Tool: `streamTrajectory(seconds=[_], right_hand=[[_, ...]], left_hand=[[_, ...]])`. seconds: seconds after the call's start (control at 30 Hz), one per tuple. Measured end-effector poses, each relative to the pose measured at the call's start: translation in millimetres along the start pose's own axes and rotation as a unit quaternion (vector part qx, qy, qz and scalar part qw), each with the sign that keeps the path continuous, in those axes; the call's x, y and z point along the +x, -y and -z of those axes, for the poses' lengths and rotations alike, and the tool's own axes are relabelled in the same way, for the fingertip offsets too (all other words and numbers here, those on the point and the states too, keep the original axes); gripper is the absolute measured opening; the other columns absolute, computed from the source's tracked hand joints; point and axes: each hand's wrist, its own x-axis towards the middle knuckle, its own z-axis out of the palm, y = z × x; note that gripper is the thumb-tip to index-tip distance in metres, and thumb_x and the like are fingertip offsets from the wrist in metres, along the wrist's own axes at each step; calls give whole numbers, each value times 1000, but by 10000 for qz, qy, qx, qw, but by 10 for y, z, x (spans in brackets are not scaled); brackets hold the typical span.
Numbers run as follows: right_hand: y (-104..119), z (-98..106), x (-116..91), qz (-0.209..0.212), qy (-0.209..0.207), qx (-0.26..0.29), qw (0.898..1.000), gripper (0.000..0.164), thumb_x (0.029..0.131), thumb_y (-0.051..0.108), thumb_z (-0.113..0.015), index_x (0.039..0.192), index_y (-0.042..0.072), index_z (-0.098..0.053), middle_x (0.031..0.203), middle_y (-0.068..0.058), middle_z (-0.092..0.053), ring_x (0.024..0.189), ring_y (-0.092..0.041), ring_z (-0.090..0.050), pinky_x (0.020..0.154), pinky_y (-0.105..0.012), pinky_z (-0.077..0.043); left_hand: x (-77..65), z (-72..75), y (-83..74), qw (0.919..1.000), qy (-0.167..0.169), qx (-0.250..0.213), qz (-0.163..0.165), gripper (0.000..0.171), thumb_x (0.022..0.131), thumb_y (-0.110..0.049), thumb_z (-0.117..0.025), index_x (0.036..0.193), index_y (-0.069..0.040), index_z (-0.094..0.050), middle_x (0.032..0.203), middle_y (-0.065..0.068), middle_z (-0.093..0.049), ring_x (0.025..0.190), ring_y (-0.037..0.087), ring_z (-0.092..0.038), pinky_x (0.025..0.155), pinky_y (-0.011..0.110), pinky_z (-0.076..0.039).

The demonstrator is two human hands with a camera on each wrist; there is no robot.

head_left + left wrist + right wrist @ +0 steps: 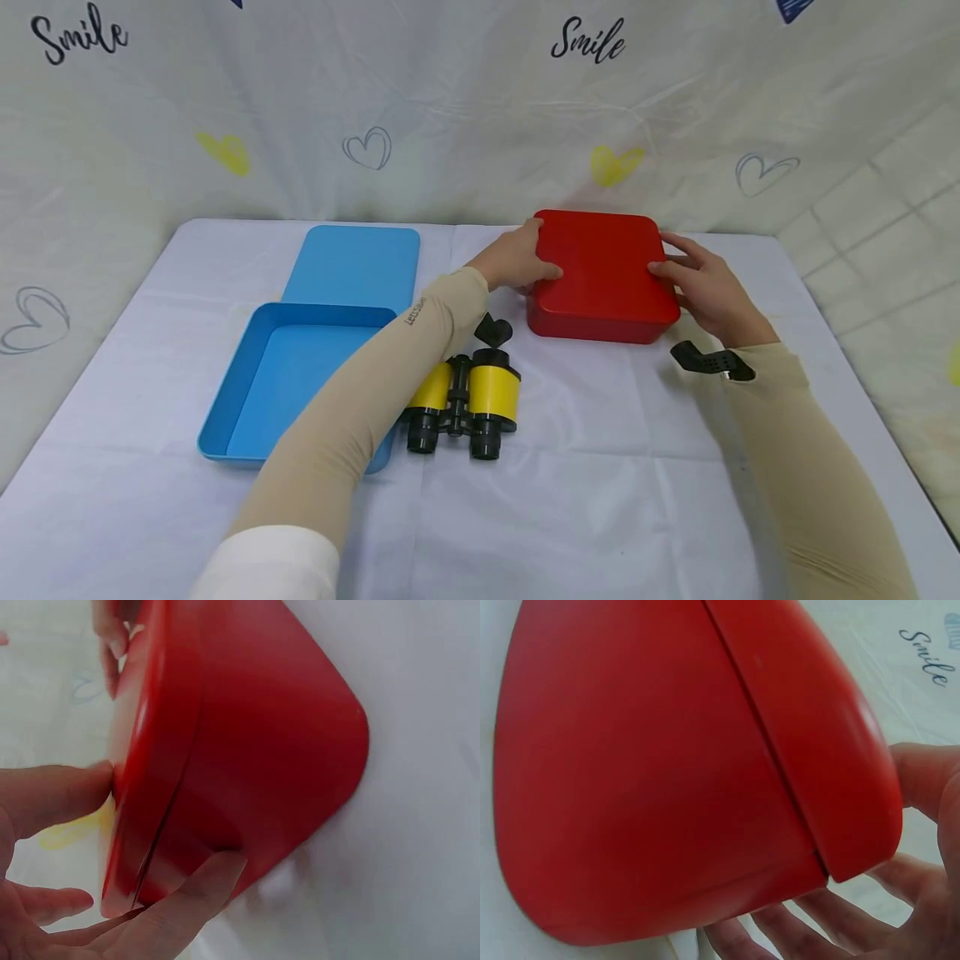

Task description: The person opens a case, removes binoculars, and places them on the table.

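Red box (600, 275) at the far side of the white-covered table (570, 517), right of centre, lid on; the wrist views show a thin dark seam running round below the lid. Both hands grasp it, one from each side: left hand (517, 257) at the left end, thumb on the lid, fingers against the side wall; right hand (708, 296) at the right end, thumb at the lid's edge, other fingers along the side. Whether the base sits fully on the cloth, cannot tell. Nearer the person, yellow-and-black binoculars (458, 392), left barrel partly hidden by the left sleeve (360, 408); a small black piece (495, 331) shows just beyond the right barrel. To the left, a blue box (281, 375), uncovered, its near right part behind the same sleeve; blue lid (352, 262) flat just behind it.
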Motion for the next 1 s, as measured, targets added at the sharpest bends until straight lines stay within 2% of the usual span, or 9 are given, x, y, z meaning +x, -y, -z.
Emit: streamTrajectory(seconds=[0.1, 0.37, 0.53, 0.73, 0.8, 0.87, 0.93, 1.0], right_hand=[[7, 3, 6, -10, 57, 69, 10000, 71, 104, 48, -54, 163, 47, -14, 172, -12, -25, 142, -23, -41, 92, -16, -55], [-6, 18, 45, 7, 145, 194, 9997, 72, 104, 47, -57, 162, 50, -16, 168, -12, -29, 134, -17, -44, 83, -11, -54], [-36, 48, 48, 64, 206, 207, 9996, 72, 104, 45, -57, 163, 48, -16, 167, -11, -30, 129, -14, -46, 84, -12, -55], [-31, 59, 21, 129, 254, 189, 9994, 72, 104, 44, -57, 163, 46, -17, 166, -11, -29, 127, -12, -47, 86, -13, -55], [-31, 61, 7, 108, 268, 75, 9996, 73, 104, 45, -57, 163, 47, -15, 168, -11, -28, 130, -14, -46, 91, -16, -56], [-32, 64, -15, 63, 284, -17, 9996, 73, 104, 46, -57, 163, 48, -14, 169, -12, -27, 133, -16, -45, 103, -24, -55], [-35, 63, -40, 23, 305, -65, 9995, 74, 104, 46, -56, 163, 48, -12, 170, -12, -26, 136, -18, -43, 114, -35, -51], [-35, 58, -69, -21, 315, -79, 9995, 74, 104, 46, -56, 163, 48, -11, 171, -12, -25, 138, -19, -43, 119, -41, -45]], left_hand=[[39, -1, 34, 9995, -46, -308, 52, 92, 99, -27, -70, 167, -17, -9, 149, 9, -51, 95, 20, -68, 83, 28, -63], [65, 34, 67, 9938, 115, -1105, -15, 88, 97, -18, -72, 165, -20, -16, 151, 8, -48, 115, 25, -63, 87, 37, -64], [45, 27, 62, 9927, 162, -1197, -58, 87, 95, -17, -74, 163, -20, -19, 152, 8, -48, 119, 27, -61, 88, 39, -65], [1, 6, 59, 9910, 110, -1329, -109, 86, 96, -15, -73, 163, -19, -19, 148, 10, -50, 111, 28, -65, 88, 41, -65], [-7, -6, 60, 9910, 106, -1330, -138, 83, 95, -14, -73, 161, -19, -23, 146, 10, -51, 112, 28, -65, 89, 41, -65], [-11, -20, 58, 9916, 130, -1281, -156, 80, 94, -14, -75, 158, -19, -27, 146, 9, -52, 115, 27, -64, 88, 40, -65], [-15, -36, 56, 9923, 139, -1216, -163, 78, 94, -14, -75, 156, -19, -29, 146, 8, -52, 118, 26, -62, 87, 39, -65], [-22, -51, 54, 9930, 148, -1165, -133, 78, 93, -15, -76, 155, -19, -29, 146, 8, -52, 119, 26, -62, 86, 38, -65]])
